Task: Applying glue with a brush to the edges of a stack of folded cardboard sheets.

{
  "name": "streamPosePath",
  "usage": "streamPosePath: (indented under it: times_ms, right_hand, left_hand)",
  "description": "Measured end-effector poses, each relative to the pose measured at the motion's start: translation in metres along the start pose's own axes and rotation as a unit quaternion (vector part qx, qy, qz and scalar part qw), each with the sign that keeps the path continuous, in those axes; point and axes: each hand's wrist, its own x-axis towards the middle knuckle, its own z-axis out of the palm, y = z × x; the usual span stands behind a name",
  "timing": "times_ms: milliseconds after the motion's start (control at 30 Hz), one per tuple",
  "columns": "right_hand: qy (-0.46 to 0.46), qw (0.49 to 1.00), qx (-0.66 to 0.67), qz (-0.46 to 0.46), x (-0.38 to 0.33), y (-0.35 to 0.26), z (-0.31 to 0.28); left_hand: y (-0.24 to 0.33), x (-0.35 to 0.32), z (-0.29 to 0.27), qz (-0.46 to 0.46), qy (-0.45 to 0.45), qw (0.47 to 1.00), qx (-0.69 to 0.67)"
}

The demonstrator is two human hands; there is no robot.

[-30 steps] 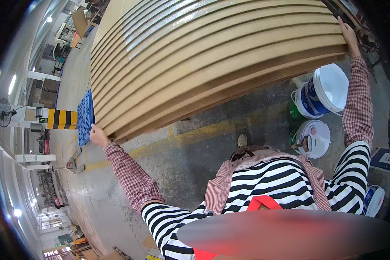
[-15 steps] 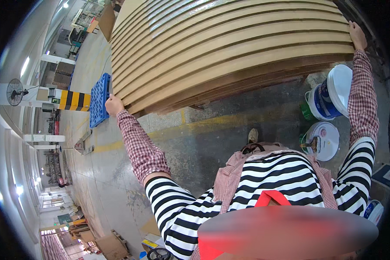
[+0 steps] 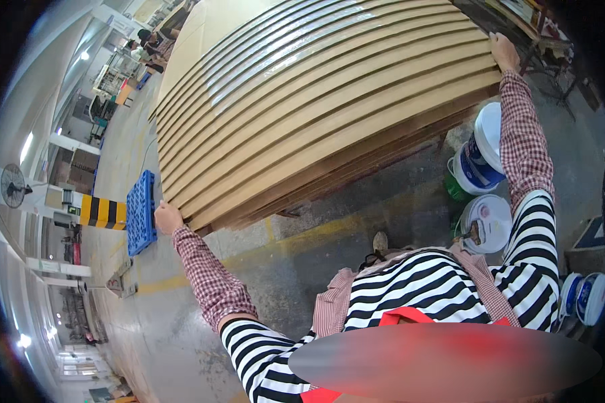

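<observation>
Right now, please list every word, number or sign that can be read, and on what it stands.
Nothing I can quote:
Blue bucket: print too small.
White lid: print too blurred.
Right-edge buckets: labels too small.
Green sign: too small.
Grey floor object: small red mark.
Brown boards: no writing visible.

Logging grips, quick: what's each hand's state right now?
Left hand: closed, holding the cardboard sheets by their left edge.
Right hand: closed, holding the cardboard sheets by their right edge.

Tan sheets [image 3: 343, 111] cropped above, white bucket [image 3: 489, 134] partly behind sleeve [image 3: 528, 134]
</observation>
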Motion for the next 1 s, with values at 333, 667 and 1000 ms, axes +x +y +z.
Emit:
streamPosePath:
  times_ms: [333,667,1000]
  right_hand:
    - [0.080,0.989,-0.094,-0.084,0.009,-0.006,-0.006]
    - [-0.083,0.960,-0.245,-0.108,-0.010,-0.013,-0.030]
    - [-0.138,0.961,-0.217,-0.099,-0.009,-0.019,-0.032]
  left_hand:
    - [-0.018,-0.007,-0.002,0.072,0.180,0.965,0.174]
    - [-0.039,-0.007,-0.008,0.167,-0.016,0.969,0.180]
    - [-0.086,0.023,0.010,-0.070,-0.213,0.944,-0.242]
